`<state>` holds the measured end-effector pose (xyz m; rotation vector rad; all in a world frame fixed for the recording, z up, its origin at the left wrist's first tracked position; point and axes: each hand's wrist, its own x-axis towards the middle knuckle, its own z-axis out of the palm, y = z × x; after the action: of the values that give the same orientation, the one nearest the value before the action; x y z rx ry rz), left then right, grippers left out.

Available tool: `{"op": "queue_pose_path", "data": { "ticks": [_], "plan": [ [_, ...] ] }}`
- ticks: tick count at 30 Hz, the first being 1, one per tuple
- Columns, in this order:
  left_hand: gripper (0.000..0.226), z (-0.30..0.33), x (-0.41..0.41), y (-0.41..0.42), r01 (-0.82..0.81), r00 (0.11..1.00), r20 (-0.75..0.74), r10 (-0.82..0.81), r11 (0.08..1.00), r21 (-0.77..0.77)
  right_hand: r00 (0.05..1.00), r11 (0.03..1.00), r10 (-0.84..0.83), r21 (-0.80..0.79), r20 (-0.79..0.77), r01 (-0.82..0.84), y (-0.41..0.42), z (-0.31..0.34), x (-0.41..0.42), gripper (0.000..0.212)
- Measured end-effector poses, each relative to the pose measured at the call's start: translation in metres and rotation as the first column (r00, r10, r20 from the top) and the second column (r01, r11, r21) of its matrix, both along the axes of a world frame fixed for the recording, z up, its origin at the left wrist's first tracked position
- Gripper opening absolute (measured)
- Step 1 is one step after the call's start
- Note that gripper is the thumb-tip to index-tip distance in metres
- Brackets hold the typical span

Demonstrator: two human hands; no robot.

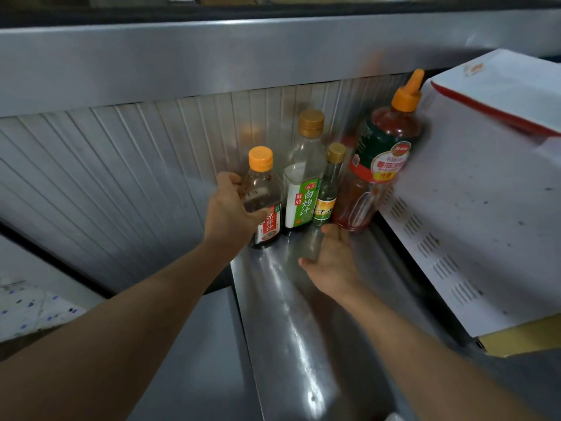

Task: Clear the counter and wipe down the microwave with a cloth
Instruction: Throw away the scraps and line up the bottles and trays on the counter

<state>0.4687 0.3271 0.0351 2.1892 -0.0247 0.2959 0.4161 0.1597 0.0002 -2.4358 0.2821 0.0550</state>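
Four sauce bottles stand against the ribbed steel back wall of the steel counter (282,302). My left hand (226,212) grips the small dark-sauce bottle (264,189) with an orange cap from its left side. My right hand (332,262) curls round the base of the slim clear bottle (329,183) with a gold cap; that part is blurred. Between these two stands a taller bottle (303,183) with a green and white label. A big red sauce bottle (379,159) with an orange nozzle leans by the white microwave (467,214) on the right. No cloth is in view.
A white tray with a red rim (498,92) lies on top of the microwave. A yellow box edge (522,338) shows under the microwave's near corner. A steel hood or shelf (212,59) overhangs the bottles. Patterned paper (33,308) lies at the lower left.
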Motion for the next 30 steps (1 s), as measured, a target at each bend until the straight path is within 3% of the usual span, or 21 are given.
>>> {"op": "queue_pose_path", "data": {
  "ticks": [8,13,30],
  "plan": [
    [0.058,-0.049,-0.017,0.000,-0.018,0.938,-0.327,0.114,0.960,0.281,0.999,0.999,0.040,-0.009,-0.018,-0.040,-0.005,0.001,-0.003,0.073],
    [0.049,-0.054,-0.012,-0.009,-0.100,0.936,-0.284,0.208,0.931,0.352,0.999,0.999,0.036,-0.004,-0.030,-0.036,-0.010,-0.007,-0.001,0.075],
    [0.045,-0.054,-0.003,-0.011,-0.131,0.930,-0.267,0.253,0.906,0.402,0.996,0.996,0.079,-0.042,-0.042,-0.081,-0.013,-0.012,-0.002,0.074]
  ]
}}
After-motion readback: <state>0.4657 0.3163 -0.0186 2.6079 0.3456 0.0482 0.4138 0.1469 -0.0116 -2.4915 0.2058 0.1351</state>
